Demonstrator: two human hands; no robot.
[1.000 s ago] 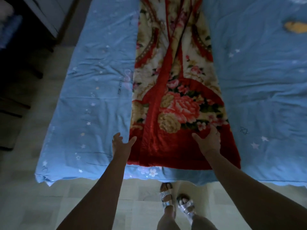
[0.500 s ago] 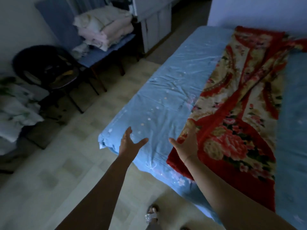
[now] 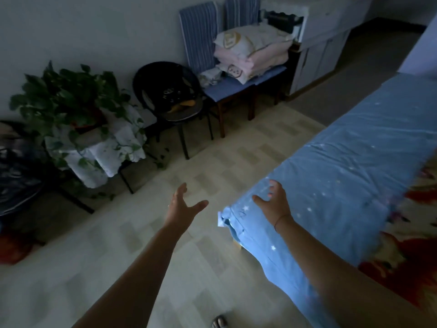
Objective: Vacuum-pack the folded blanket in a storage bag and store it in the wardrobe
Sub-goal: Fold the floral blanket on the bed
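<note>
The red floral blanket (image 3: 409, 240) lies folded lengthwise on the blue star-print bed (image 3: 350, 162), only its left edge showing at the frame's right side. My left hand (image 3: 182, 207) is held out over the floor, fingers spread, holding nothing. My right hand (image 3: 272, 202) hovers over the bed's near left corner with fingers straight, also holding nothing. Both hands are well left of the blanket. No storage bag or wardrobe is recognisable in this dim view.
Along the far wall stand a potted plant (image 3: 68, 100) on a cloth-covered stand, a black chair (image 3: 170, 98), and a blue chair (image 3: 227, 86) stacked with folded pink bedding (image 3: 250, 50). A white cabinet (image 3: 326, 39) stands at the back. Pale tiled floor (image 3: 142, 233) spreads between.
My view has swung left, away from the blanket toward the wall and chairs. Both hands left the blanket's near end and now sit over the floor and the bed corner.
</note>
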